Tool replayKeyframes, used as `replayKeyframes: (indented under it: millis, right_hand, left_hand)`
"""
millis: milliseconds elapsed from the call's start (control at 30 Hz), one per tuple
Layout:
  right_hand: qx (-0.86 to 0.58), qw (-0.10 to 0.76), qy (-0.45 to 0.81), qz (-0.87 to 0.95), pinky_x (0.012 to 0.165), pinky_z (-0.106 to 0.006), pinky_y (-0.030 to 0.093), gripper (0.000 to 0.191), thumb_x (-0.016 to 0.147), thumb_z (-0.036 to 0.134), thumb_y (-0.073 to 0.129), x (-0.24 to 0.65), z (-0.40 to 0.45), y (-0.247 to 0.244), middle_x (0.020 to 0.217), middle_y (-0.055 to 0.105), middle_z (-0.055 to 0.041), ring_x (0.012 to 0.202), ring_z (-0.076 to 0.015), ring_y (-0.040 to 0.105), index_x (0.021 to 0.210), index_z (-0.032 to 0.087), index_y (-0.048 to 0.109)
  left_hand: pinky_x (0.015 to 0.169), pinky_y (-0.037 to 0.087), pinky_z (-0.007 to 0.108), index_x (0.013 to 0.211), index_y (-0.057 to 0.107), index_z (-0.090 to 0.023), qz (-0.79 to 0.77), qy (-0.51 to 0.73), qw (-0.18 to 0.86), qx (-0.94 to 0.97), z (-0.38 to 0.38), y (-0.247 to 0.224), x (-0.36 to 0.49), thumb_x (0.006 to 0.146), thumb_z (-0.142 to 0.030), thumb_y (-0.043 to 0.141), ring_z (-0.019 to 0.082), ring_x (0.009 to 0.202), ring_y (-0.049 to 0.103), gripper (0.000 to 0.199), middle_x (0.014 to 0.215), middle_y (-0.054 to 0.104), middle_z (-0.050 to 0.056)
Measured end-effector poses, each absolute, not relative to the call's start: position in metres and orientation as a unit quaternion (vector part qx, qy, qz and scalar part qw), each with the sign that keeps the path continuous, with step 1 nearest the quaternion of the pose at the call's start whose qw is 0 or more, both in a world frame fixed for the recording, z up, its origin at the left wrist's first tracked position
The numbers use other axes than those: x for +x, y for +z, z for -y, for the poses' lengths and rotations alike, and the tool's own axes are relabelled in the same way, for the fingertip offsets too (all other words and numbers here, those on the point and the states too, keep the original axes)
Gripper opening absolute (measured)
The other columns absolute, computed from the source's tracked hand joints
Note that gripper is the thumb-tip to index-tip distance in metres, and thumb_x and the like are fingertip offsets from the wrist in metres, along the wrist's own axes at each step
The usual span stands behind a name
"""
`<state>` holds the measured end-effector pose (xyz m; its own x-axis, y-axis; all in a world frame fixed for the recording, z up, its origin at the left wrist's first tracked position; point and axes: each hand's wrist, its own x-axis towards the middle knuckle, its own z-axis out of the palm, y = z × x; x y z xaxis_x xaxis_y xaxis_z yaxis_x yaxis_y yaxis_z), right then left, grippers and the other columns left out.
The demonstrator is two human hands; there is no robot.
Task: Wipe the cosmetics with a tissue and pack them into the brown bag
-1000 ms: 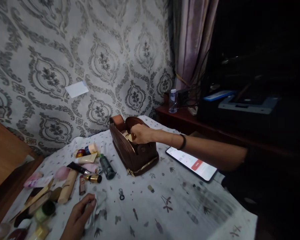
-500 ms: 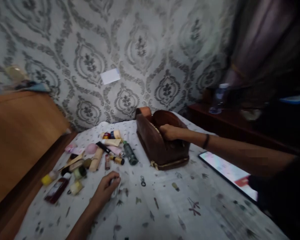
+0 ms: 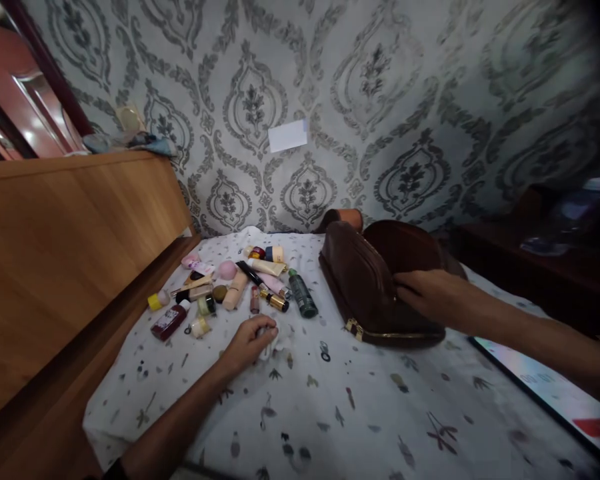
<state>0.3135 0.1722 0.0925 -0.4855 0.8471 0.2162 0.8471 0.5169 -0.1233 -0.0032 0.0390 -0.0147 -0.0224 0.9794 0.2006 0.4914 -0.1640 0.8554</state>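
A brown leather toiletry bag (image 3: pixel 353 273) stands unzipped on the patterned white sheet, its lid tipped back. My right hand (image 3: pixel 427 293) grips the near edge of its opening, fingers curled over the rim. Over the sheet, my left hand (image 3: pixel 253 340) is closed around something white and crumpled (image 3: pixel 269 348), perhaps a tissue; most of it is hidden by the fingers. Just beyond that hand lie a dark green bottle (image 3: pixel 303 293), a gold-and-black tube (image 3: pixel 274 300), a small lip gloss tube (image 3: pixel 255 300) and a beige tube (image 3: pixel 235 290).
More cosmetics spread to the left, among them a dark red bottle (image 3: pixel 171 321), a pink sponge (image 3: pixel 227 269) and a small jar (image 3: pixel 200 327). A tablet (image 3: pixel 545 380) with a lit screen lies under my right forearm. A wooden board (image 3: pixel 80 220) borders the left side; patterned wallpaper rises behind.
My view has swung left, so everything sits further right. My right hand has come from inside the bag to its near edge. My left hand stays closed by the cosmetics.
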Motion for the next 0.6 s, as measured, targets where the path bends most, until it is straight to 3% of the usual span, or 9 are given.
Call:
replayKeyframes:
  millis: [100,233,333,467,600]
  right_hand:
    - [-0.491,0.087,0.026,0.866,0.066,-0.033,0.045,0.026,0.094,0.015,0.049,0.321,-0.155,0.091,0.085,0.077,-0.0113,0.077,-0.0253,0.073,0.084,0.021,0.072]
    - [-0.509,0.109,0.009,0.854,0.059,-0.035,0.047,0.019,0.092,0.023,0.052,0.325,-0.137,0.089,0.091,0.077,-0.01,0.075,-0.0271,0.073,0.09,0.025,0.071]
    - [-0.485,0.198,-0.03,0.852,0.058,-0.039,0.05,0.019,0.091,0.032,0.053,0.324,-0.123,0.082,0.095,0.076,-0.0122,0.077,-0.03,0.072,0.091,0.024,0.07]
    - [-0.348,0.376,-0.048,0.857,0.08,-0.045,0.056,0.021,0.094,0.034,0.05,0.311,-0.103,0.063,0.109,0.073,-0.0138,0.097,-0.0296,0.07,0.097,0.025,0.069]
    - [-0.27,0.377,0.085,0.882,0.08,-0.039,0.058,0.021,0.096,0.024,0.049,0.284,-0.088,0.037,0.103,0.074,-0.0105,0.094,-0.0242,0.07,0.097,0.025,0.069]
  left_hand:
    - [0.074,0.044,0.028,0.085,0.065,-0.017,-0.589,0.432,0.243,0.638,-0.044,-0.007,-0.015,0.086,-0.046,0.055,0.019,0.079,0.057,0.032,0.082,0.064,0.003]
    - [0.075,0.045,0.029,0.087,0.066,-0.016,-0.616,0.445,0.167,0.628,-0.066,0.01,-0.045,0.087,-0.041,0.052,0.019,0.08,0.058,0.029,0.083,0.065,0.003]
    - [0.075,0.046,0.029,0.088,0.067,-0.015,-0.643,0.449,0.11,0.61,-0.09,0.021,-0.073,0.087,-0.036,0.051,0.019,0.079,0.059,0.026,0.085,0.068,0.003]
    - [0.078,0.049,0.03,0.092,0.068,-0.014,-0.68,0.433,0.052,0.589,-0.121,0.027,-0.1,0.089,-0.029,0.05,0.02,0.083,0.062,0.023,0.09,0.07,0.004]
    - [0.085,0.053,0.037,0.104,0.066,-0.014,-0.709,0.397,0.004,0.583,-0.149,0.026,-0.106,0.095,-0.031,0.055,0.02,0.093,0.065,0.022,0.102,0.069,0.006]
